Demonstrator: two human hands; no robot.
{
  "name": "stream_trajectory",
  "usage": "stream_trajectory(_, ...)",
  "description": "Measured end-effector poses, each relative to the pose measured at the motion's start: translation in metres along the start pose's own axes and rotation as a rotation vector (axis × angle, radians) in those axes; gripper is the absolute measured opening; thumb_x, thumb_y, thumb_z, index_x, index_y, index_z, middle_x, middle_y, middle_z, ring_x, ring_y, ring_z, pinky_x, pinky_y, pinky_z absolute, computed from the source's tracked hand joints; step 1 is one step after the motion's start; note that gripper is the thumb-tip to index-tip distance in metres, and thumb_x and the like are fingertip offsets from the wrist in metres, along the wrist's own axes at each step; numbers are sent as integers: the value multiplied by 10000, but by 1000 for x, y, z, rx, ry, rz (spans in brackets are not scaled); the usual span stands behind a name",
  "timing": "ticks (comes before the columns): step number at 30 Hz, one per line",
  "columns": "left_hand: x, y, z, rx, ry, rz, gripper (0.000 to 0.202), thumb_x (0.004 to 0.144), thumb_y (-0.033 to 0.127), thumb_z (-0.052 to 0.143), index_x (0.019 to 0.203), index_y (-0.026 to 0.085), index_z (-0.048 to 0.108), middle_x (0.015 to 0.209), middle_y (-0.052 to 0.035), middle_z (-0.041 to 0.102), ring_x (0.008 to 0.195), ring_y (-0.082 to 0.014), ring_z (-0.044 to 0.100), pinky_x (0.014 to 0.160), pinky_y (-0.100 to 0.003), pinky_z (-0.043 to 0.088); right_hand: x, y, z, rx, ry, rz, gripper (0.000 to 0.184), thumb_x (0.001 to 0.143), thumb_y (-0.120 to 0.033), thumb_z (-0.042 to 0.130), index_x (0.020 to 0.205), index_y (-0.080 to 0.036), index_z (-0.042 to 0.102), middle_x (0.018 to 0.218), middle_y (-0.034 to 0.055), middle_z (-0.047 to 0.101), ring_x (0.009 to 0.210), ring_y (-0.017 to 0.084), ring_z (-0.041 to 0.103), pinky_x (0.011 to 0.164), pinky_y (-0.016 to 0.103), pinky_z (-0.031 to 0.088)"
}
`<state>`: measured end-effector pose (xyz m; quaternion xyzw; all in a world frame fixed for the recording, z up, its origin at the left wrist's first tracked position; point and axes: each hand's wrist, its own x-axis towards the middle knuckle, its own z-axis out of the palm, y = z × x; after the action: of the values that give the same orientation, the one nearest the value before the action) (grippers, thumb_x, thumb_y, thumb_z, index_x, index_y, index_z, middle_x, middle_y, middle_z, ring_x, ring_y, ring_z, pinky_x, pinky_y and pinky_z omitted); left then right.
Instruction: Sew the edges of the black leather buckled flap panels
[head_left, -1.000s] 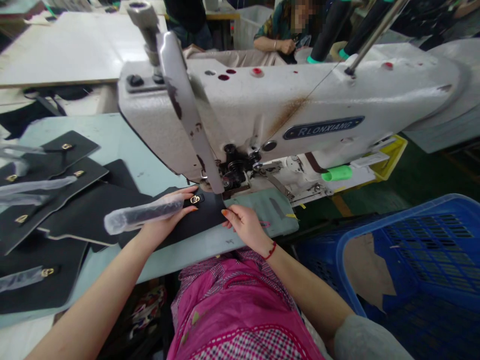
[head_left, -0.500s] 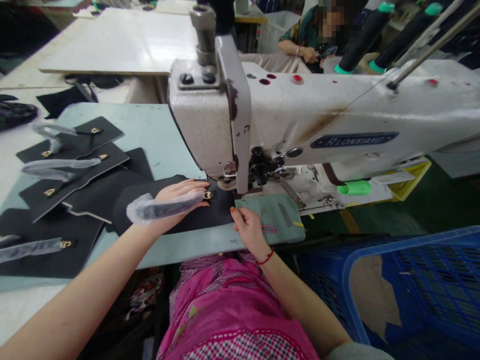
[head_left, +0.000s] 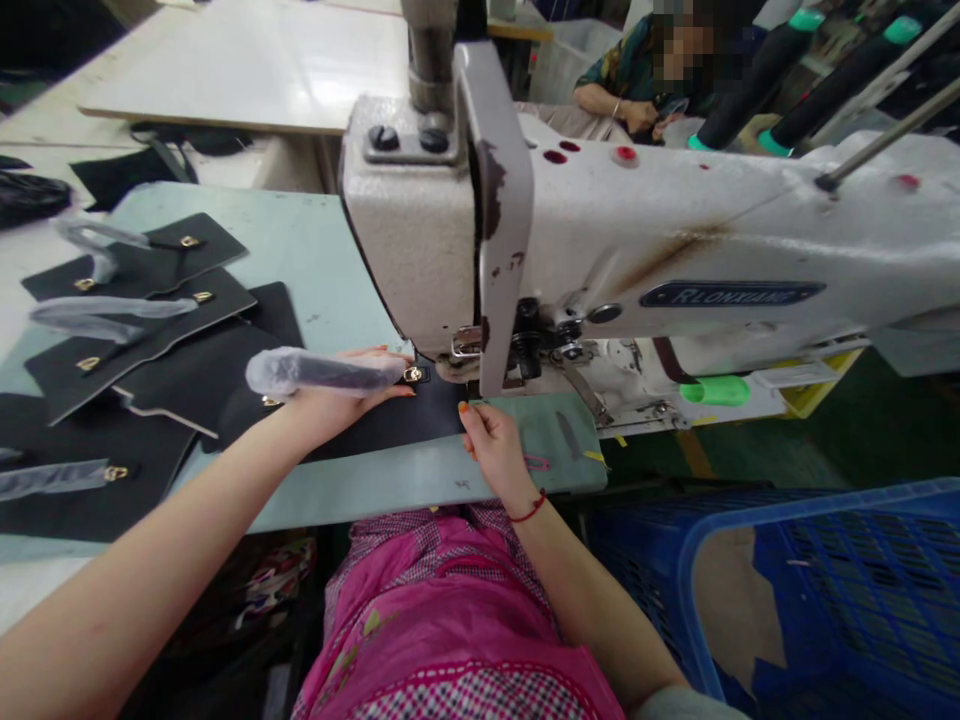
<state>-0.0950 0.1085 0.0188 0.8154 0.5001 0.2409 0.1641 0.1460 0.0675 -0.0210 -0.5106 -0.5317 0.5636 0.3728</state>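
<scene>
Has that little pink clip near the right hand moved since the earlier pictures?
No. The pink clip lies in the same spot on the worktop, left of the yellow tape; only the camera's view shifted.

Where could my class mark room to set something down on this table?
Bare tabletop shows between the overlapping black panels and the sewing machine, and as a narrow strip between the black piece and the front edge. Crowded: the left side, under panels, and beside the machine, with left hand and right hand.

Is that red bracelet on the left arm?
No, the red bracelet is on the wrist of the right hand, the one at the edge of the black piece.
</scene>
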Motion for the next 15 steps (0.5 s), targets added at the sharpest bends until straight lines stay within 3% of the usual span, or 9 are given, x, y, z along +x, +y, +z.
stream_trajectory(4,7,-11,0,64,12,-76,514,841,673,512,971,222,723,976,-101,736,977,-339,667,927,-462,505,8,-8,-1,4,-11,32,522,897,-600,503,571,-196,454,489,-38,442,441,81,394,447,213,293)
stream_trajectory(11,27,-27,-6,-54,-124,-47,576,860,654,516,1050,154,729,1066,-101,743,1017,-298,662,925,-446,502,21,-14,3,44,18,65,552,883,-601,518,524,-185,481,436,-32,450,386,68,400,409,202,295)
stream_trajectory(15,38,-39,-5,-137,-204,-64,571,843,661,535,1031,162,738,1017,-77,759,943,-268,674,891,-412,510,25,-14,7,114,32,109,515,866,-609,530,609,-166,577,467,-18,519,373,70,432,386,196,322)
